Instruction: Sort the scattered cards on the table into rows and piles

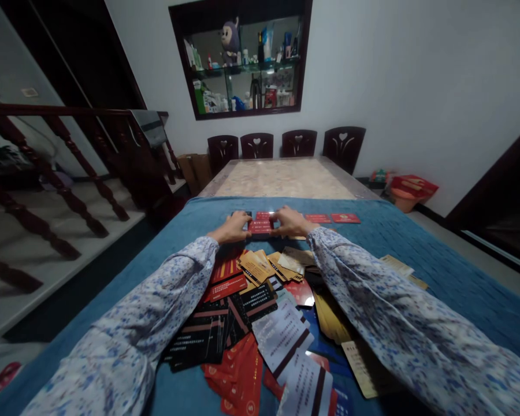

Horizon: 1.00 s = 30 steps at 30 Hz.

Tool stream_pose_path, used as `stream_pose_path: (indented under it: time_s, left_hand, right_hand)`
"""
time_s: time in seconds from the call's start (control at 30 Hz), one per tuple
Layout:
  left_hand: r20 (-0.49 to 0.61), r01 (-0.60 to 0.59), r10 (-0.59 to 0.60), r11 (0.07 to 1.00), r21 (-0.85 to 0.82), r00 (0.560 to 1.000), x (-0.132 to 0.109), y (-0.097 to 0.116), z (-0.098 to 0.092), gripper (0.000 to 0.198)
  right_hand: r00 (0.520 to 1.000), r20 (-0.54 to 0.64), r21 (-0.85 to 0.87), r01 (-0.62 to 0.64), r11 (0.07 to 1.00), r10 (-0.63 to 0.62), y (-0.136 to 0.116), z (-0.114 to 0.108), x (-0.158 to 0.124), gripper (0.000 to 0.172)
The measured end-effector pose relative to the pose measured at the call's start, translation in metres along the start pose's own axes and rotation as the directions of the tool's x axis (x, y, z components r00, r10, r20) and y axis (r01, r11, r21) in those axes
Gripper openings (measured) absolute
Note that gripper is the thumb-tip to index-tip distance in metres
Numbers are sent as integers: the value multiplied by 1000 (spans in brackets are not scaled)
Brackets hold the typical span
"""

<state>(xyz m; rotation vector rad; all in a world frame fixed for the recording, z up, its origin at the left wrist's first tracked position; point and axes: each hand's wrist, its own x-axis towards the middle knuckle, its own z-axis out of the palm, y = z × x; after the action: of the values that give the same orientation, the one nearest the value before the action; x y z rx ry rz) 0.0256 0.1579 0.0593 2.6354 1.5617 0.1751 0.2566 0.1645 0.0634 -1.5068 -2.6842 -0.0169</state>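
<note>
Over the far part of the blue cloth, a red card [260, 226] with pale print lies between my two hands, another red card edge showing just beyond it. My left hand [234, 227] pinches its left edge with curled fingers. At the opposite edge, my right hand [289, 222] holds it the same way. Closer to me spreads a loose heap: black cards [203, 332], silver cards [281, 335], gold cards [256, 266] and red-orange cards [238, 370]. More red cards [345, 218] lie flat in a row to the right of my right hand.
A blue cloth [156, 254] covers the near table; the bare tabletop [286, 176] continues behind it. Dark chairs [300, 143] line the far end. Pale cards [397, 266] lie beyond my right forearm. A wooden railing [60, 185] stands left.
</note>
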Motion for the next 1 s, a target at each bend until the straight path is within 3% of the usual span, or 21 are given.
stream_pose_path:
  time_s: [0.5,1.0]
  left_hand:
    - [67,30,-36,995,92,997,58,-5,6,49]
    - [85,46,-53,995,90,995,84,-8,13,40]
  right_hand:
    - [994,31,-13,-100,995,101,27,3,25,41]
    - [989,58,-37,-131,991,133,40,8,48,42]
